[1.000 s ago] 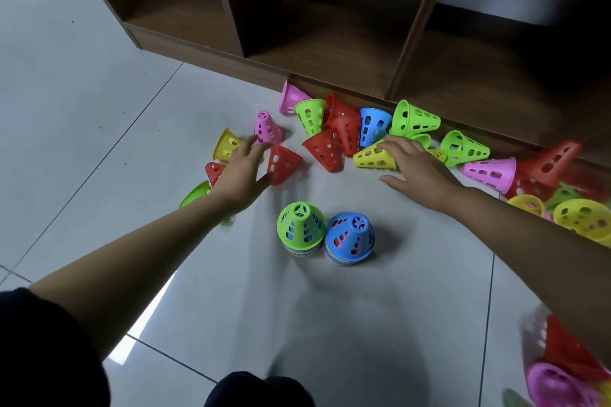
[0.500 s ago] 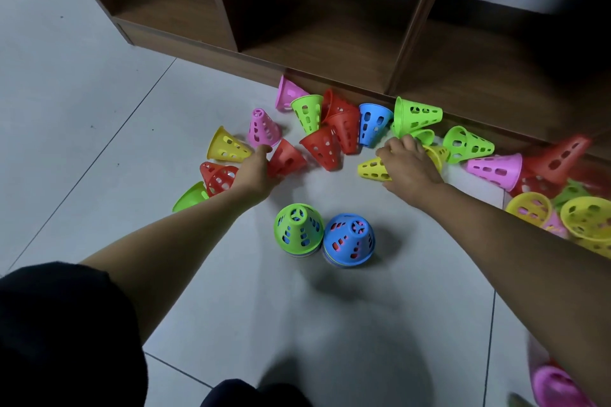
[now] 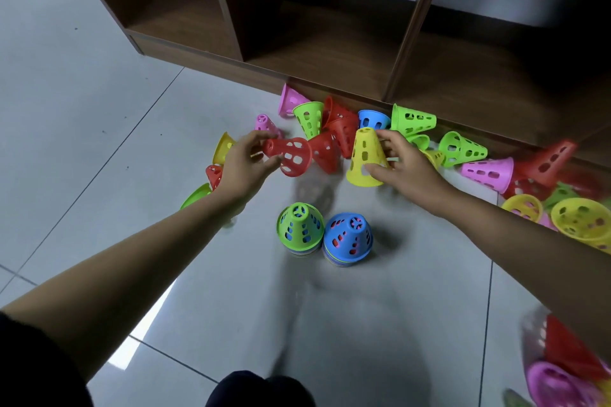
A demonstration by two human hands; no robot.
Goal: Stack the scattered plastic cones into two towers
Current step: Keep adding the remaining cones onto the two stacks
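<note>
Two short stacks stand side by side on the floor: one topped by a green cone [image 3: 300, 226], the other by a blue cone [image 3: 347, 236]. My left hand [image 3: 243, 165] grips a red cone [image 3: 291, 155] lying sideways, lifted above the floor. My right hand [image 3: 401, 160] holds an upright yellow cone [image 3: 364, 155] just beyond the stacks. Several loose cones in pink, green, red, blue and yellow [image 3: 413, 120] lie scattered along the shelf base behind my hands.
A wooden shelf unit [image 3: 297, 53] with open compartments runs along the back. More loose cones [image 3: 582, 221] pile at the right, and a pink and a red cone [image 3: 555, 383] sit at the lower right corner. My knee [image 3: 261, 390] shows at the bottom.
My left hand closed round the red cone and lifted it. My right hand picked the yellow cone off the floor and turned it upright.
</note>
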